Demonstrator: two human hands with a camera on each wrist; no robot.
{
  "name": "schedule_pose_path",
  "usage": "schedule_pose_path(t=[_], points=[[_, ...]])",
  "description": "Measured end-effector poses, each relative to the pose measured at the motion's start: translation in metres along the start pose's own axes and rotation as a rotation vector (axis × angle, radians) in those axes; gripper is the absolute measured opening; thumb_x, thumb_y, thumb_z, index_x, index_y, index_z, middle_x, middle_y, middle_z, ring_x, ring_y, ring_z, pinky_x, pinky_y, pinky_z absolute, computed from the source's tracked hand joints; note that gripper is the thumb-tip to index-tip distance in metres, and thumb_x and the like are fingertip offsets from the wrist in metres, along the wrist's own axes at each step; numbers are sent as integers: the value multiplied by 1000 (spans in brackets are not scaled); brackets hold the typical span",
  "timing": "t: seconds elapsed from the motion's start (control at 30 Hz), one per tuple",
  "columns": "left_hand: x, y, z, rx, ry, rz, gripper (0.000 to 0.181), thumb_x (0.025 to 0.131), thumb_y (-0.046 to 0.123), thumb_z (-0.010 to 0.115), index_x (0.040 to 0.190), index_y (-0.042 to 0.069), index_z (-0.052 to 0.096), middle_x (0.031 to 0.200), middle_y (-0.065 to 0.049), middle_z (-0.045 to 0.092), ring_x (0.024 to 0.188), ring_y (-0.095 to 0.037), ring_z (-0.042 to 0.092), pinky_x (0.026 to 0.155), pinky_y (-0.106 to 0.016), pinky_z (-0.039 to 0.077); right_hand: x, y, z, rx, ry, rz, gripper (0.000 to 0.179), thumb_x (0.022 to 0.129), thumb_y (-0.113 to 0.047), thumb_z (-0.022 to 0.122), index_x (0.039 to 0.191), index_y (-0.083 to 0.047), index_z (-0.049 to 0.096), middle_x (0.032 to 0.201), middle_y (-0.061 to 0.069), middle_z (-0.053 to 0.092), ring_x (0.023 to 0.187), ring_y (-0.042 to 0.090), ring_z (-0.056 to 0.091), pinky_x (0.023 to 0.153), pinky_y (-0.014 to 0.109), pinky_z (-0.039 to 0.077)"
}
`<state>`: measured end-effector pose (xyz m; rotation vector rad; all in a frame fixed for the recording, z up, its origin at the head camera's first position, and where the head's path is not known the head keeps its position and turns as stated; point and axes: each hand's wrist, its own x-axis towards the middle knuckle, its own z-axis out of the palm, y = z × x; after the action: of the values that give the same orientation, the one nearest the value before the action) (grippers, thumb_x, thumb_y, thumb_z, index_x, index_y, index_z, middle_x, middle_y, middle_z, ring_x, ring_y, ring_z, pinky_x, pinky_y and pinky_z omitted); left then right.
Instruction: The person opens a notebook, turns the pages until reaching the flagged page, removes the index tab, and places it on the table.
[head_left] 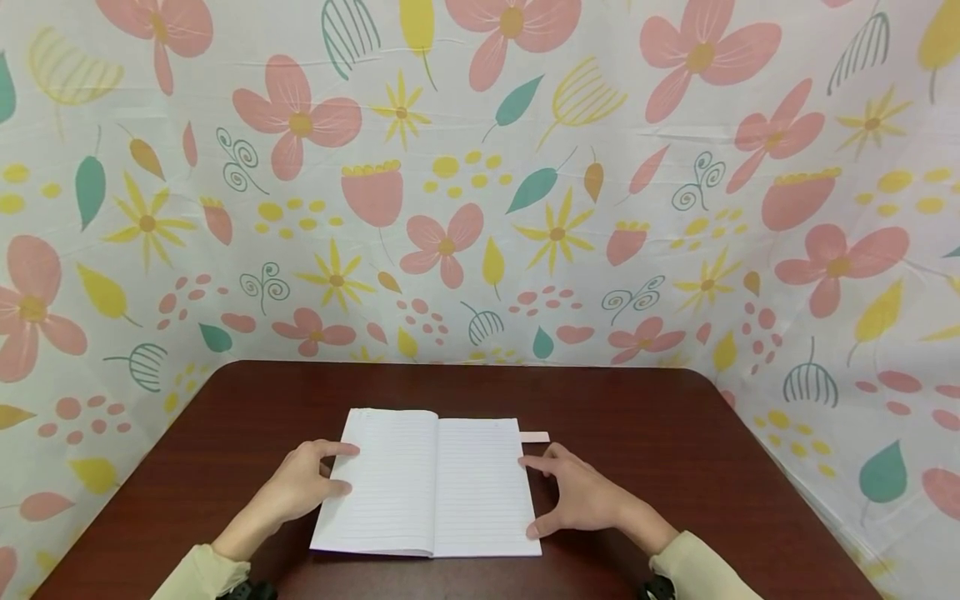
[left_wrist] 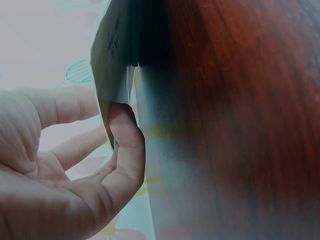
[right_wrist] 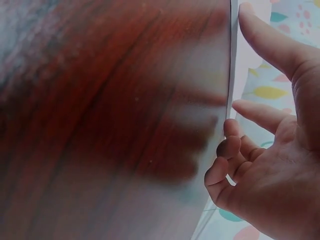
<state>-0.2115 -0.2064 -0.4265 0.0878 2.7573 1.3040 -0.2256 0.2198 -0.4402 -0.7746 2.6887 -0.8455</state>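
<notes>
Gripped along its left edge by the left hand, the notebook is laid open between both hands, its ruled pages facing upward. On that left side, thumb and forefinger are placed over the page, while a curled fingertip is seen beneath the cover in the left wrist view; the edge is thus pinched narrowly and seems to be raised slightly off the table. Dark marks are shown on the cover's underside above the pinching fingertip, too unclear to be read.

Less is held by the right hand. Its thumb is set close to the near right corner and its forefinger farther up the same edge, with a wide gap between the two; the other fingers are bent beside the edge, and whether the underside is pressed by them cannot be told. Just beyond the right forefinger, a pale strip is seen jutting from the notebook's edge.

The step in hand is judged to be the handling of the opened notebook by its two sides. For the next move, firmer purchase seems called for at the right edge if both halves are to be lifted or turned evenly; the left edge is already well secured.
</notes>
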Motion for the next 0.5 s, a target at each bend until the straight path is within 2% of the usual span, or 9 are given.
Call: schedule_pose_path(t=[0.5], points=[[1,1,0,5,-1,-1,47,80,-4,85,125,4,76,123,-14,66,78,-19,61,67,-37,54,-1,-3,1,-4,7,8,93,72,-44,97,149,-8,60,110,2,51,98,20,52,82,34,46]])
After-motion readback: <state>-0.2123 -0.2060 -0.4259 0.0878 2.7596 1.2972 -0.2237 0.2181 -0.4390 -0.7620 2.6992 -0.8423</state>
